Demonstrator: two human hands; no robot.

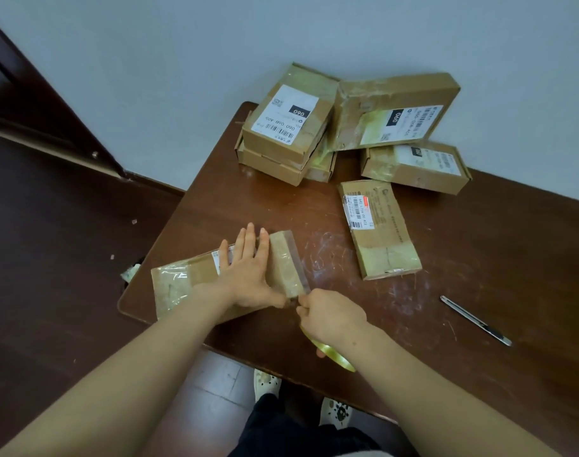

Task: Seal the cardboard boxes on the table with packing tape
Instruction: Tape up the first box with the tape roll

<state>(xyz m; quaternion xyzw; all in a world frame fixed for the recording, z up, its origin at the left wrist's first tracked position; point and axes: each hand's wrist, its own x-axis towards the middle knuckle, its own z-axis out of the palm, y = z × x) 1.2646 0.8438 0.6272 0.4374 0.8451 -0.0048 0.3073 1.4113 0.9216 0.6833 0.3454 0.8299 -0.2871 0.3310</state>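
Right hand (331, 315) has a tight grip on the yellow tape roll (335, 354). Left hand (248, 275) lies flat, fingers straight, on the box (182, 278) at the bench (265, 206) corner. Stacked boxes (347, 127) crowd the wall side, and a cutter (476, 320) lies well apart.

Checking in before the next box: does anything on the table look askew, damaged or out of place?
At the back, a large box leans tilted against the wall instead of lying flat. The table shows whitish scuffs beside the box being taped. A crumpled scrap lies by the table's left edge.
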